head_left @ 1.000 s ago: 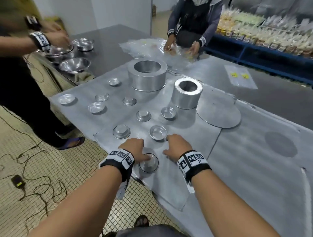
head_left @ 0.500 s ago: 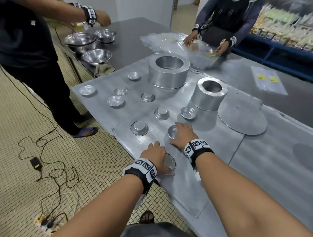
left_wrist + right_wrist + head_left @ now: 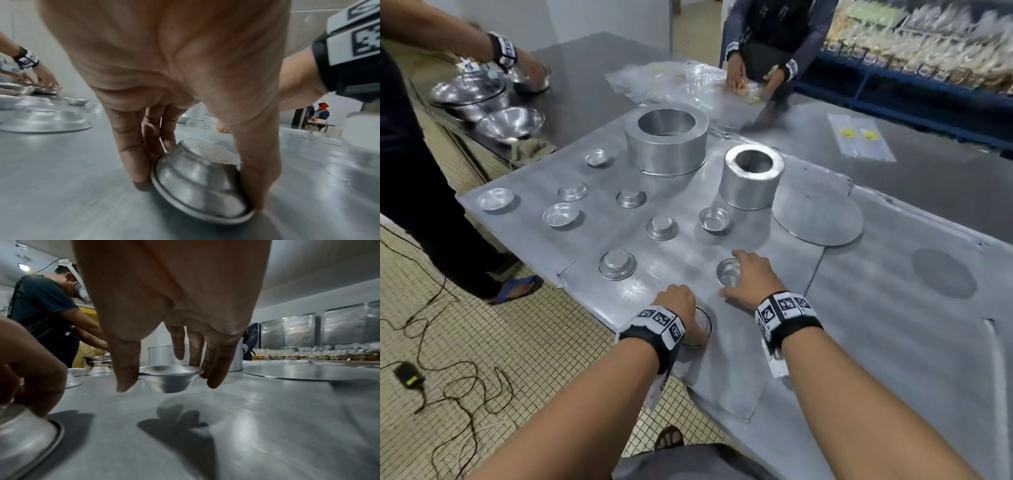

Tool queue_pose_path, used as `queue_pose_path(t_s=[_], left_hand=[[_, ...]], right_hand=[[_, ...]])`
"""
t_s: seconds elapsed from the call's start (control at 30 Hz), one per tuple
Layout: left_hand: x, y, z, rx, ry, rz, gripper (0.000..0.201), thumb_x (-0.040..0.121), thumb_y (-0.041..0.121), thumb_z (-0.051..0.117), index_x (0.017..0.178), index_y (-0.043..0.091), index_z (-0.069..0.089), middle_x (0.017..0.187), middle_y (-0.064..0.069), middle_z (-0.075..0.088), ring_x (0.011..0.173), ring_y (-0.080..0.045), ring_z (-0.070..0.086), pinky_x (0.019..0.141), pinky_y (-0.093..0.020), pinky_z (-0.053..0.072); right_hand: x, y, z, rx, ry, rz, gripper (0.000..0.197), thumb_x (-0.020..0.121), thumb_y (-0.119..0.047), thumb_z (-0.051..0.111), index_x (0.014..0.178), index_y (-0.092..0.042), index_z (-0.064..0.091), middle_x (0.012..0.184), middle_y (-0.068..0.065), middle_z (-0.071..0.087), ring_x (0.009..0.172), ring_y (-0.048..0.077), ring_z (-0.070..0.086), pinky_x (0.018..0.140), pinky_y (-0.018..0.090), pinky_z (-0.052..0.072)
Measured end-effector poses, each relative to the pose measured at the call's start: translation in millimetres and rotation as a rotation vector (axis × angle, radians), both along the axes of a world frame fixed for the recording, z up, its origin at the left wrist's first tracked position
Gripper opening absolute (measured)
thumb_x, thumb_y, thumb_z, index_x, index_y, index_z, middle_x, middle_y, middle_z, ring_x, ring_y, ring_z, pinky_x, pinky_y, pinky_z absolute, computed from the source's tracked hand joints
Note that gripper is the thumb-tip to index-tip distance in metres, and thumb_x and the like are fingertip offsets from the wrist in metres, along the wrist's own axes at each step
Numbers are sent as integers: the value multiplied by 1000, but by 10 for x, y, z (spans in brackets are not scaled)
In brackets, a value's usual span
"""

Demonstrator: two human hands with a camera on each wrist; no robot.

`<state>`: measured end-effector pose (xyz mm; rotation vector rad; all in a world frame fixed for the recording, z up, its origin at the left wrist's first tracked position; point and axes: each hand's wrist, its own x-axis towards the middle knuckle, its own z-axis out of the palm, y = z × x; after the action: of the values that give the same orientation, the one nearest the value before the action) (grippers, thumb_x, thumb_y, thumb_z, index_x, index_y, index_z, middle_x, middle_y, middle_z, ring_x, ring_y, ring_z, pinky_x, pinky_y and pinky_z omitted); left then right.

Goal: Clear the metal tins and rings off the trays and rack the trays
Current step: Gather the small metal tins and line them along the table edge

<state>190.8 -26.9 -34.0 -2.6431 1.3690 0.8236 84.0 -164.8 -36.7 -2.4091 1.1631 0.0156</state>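
Down at the near edge of the bench [image 3: 893, 359], both hands are on tins now. The right hand [image 3: 753, 277], which a moment ago was only reaching across, has its fingers and thumb curled round the rim of an upright tin [image 3: 170, 378], and the wrist view shows that tin already off the surface with its shadow underneath. The left hand [image 3: 678, 308] pinches an upside-down tin [image 3: 201, 183] and has it tipped up on one edge, so that one's coming away too. Looks like two tins are about to go, with plenty left.

Room-wise: the left tin sits right by the tray [image 3: 722, 383] corner that overhangs the floor, so I'd lift rather than slide. Beyond the hands are more small tins, some inverted like this one [image 3: 617, 264], well apart from each other. Further back stand the big ring [image 3: 666, 144] and the smaller ring [image 3: 751, 178], with a flat disc [image 3: 822, 219] just beside it. The right side of the bench has the most free space.
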Motion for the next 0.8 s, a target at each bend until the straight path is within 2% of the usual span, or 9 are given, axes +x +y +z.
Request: queue_pose_path(t_s=[0.07, 0.13, 0.27, 0.33, 0.47, 0.53, 0.63, 0.7, 0.8], left_hand=[[-95, -117, 49, -17, 6, -50, 82, 54, 58, 80, 116, 11, 53, 114, -9, 57, 103, -29, 63, 84, -35, 57], [-210, -247, 96, -46, -3, -112, 73, 59, 60, 76, 111, 13, 55, 113, -9, 56, 98, -29, 64, 79, -32, 55], [-531, -534, 210, -61, -5, -181, 67, 69, 49, 77, 119, 11, 54, 119, -9, 53, 107, -28, 61, 79, -29, 50], [-738, -692, 265, -84, 5, -219, 63, 70, 45, 76, 117, 11, 52, 114, -8, 54, 106, -28, 61, 75, -28, 48], [-1230, -1002, 357, -161, 85, -331, 48, 72, 39, 70, 102, 17, 40, 96, -7, 55, 81, -29, 57, 65, -30, 49], [-1481, -1160, 376, -191, 117, -375, 43, 69, 38, 67, 98, 15, 44, 88, -5, 57, 75, -27, 60, 59, -28, 49], [-1847, -1401, 394, -197, 117, -466, 46, 63, 52, 72, 81, 20, 43, 88, -3, 63, 77, -24, 62, 57, -27, 46], [-2096, -1559, 413, -190, 102, -529, 53, 64, 63, 74, 73, 22, 42, 83, -1, 59, 79, -24, 61, 58, -28, 43], [-2457, -1769, 442, -189, 56, -606, 52, 68, 64, 72, 71, 17, 48, 78, -2, 53, 71, -24, 56, 57, -27, 40]], right_hand=[[-236, -53, 35, 5, 10, -31, 91, 69, -40, 80, 145, -19, 36, 139, 5, 46, 130, 29, 38, 103, 37, 39], [-503, -119, 65, 10, 9, -69, 91, 68, -39, 81, 145, -20, 37, 140, 4, 46, 130, 29, 39, 104, 37, 40], [-1092, -263, 148, 16, 14, -177, 91, 66, -40, 83, 144, -20, 40, 139, 4, 47, 130, 28, 41, 105, 40, 42], [-1395, -330, 186, 14, 25, -230, 92, 66, -40, 86, 144, -20, 41, 139, 4, 48, 129, 27, 42, 105, 40, 42], [-2001, -417, 236, 10, 34, -334, 94, 63, -39, 88, 143, -20, 42, 138, 3, 49, 129, 27, 43, 105, 40, 42], [-2299, -445, 261, 0, 47, -381, 95, 63, -39, 88, 143, -20, 41, 138, 3, 49, 128, 28, 42, 104, 41, 42], [-2728, -494, 295, -9, 52, -445, 95, 61, -39, 89, 142, -20, 43, 137, 4, 51, 127, 28, 44, 104, 42, 42], [-3006, -538, 315, -11, 52, -493, 96, 60, -39, 90, 142, -20, 43, 137, 4, 51, 127, 28, 44, 104, 42, 43], [-3377, -598, 347, -17, 63, -549, 96, 60, -39, 90, 142, -21, 43, 137, 3, 50, 128, 27, 44, 104, 42, 43]])
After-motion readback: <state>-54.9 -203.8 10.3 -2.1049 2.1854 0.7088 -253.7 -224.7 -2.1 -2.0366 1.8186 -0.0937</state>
